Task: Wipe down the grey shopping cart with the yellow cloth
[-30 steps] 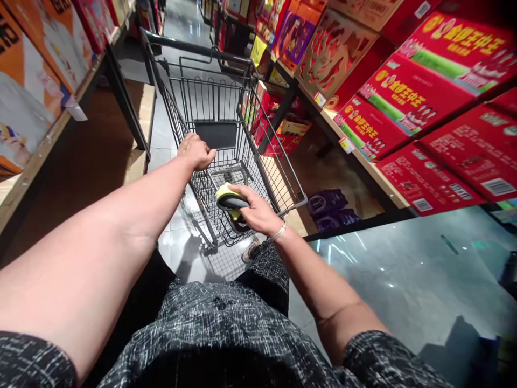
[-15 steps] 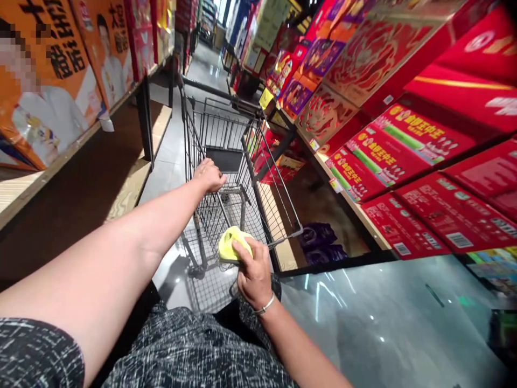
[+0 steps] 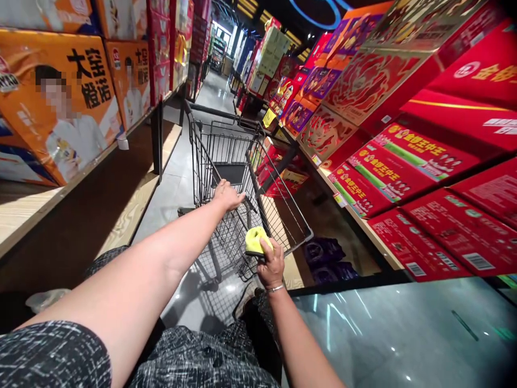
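A black wire shopping cart (image 3: 229,173) stands in front of me, tilted in the view. My left hand (image 3: 228,195) reaches out to its left top rail, fingers closed round the bar. Lower down, at the cart's near end, my right hand (image 3: 272,265) grips a crumpled yellow cloth (image 3: 255,240) with a dark edge. Thumb and fingers press into the cloth's right side. Whether the cloth touches the cart's frame I cannot tell. No goods show in the basket.
Left of the cart runs a shelf with orange cartons (image 3: 60,108). On the right, red boxes (image 3: 375,172) are stacked on another shelf, with purple packs (image 3: 323,253) beneath. Shiny grey floor (image 3: 363,328) lies at lower right; the aisle stretches ahead.
The view has tipped upward, showing more of the aisle. My left hand stays on the cart rail. My right hand still holds the yellow cloth, now turned slightly, its dark edge showing.
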A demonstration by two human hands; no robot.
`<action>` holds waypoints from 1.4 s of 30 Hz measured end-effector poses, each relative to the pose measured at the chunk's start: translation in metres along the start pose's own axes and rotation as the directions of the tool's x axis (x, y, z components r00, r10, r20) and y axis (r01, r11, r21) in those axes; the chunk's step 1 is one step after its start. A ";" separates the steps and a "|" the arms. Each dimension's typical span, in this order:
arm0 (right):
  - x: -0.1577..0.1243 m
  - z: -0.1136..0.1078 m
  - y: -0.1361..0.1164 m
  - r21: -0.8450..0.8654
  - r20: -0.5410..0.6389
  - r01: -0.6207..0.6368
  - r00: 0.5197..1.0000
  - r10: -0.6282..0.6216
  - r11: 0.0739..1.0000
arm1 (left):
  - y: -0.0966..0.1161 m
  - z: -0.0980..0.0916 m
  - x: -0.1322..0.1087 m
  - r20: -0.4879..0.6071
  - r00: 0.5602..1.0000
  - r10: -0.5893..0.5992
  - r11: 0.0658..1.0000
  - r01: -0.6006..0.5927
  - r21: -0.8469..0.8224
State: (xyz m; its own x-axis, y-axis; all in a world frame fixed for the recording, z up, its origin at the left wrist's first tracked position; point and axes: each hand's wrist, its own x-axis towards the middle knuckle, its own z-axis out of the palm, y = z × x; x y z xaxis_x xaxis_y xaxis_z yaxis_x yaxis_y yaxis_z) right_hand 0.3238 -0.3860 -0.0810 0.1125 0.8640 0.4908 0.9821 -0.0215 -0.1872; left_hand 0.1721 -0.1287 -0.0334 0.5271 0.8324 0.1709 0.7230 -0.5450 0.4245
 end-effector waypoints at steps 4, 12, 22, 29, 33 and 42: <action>0.015 -0.005 0.066 0.012 -0.027 -0.087 0.996 0.087 0.996 | 0.036 0.007 0.003 0.047 0.999 -0.014 0.997 0.011 0.070; 0.082 -0.034 0.166 -0.031 0.180 -0.211 0.960 0.213 0.977 | 0.074 0.014 -0.025 0.065 0.962 0.265 0.964 -0.266 0.006; 0.177 0.015 0.034 0.276 0.059 0.040 0.997 -0.059 0.960 | -0.031 -0.116 -0.131 -0.487 0.873 0.026 0.957 0.118 0.264; 0.173 0.026 -0.091 0.331 0.113 0.027 0.991 -0.068 0.943 | -0.040 -0.144 -0.184 -0.508 0.859 -0.068 0.936 0.231 0.265; 0.172 0.027 -0.092 0.304 0.130 -0.029 0.992 -0.011 0.952 | -0.026 -0.137 -0.190 -0.556 0.830 -0.041 0.935 0.228 0.272; 0.181 0.051 -0.068 0.621 -0.096 0.050 0.995 0.013 0.782 | -0.012 -0.144 -0.208 -0.477 0.878 0.039 0.948 0.119 0.295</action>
State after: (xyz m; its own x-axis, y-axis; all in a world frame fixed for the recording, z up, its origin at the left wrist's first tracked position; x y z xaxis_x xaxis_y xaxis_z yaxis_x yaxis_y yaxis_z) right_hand 0.2702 -0.2025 -0.0227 0.1388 0.8116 0.5675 0.6800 0.3385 -0.6504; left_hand -0.0106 -0.2814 0.0542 0.2775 0.7575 0.5909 0.8797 -0.4475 0.1606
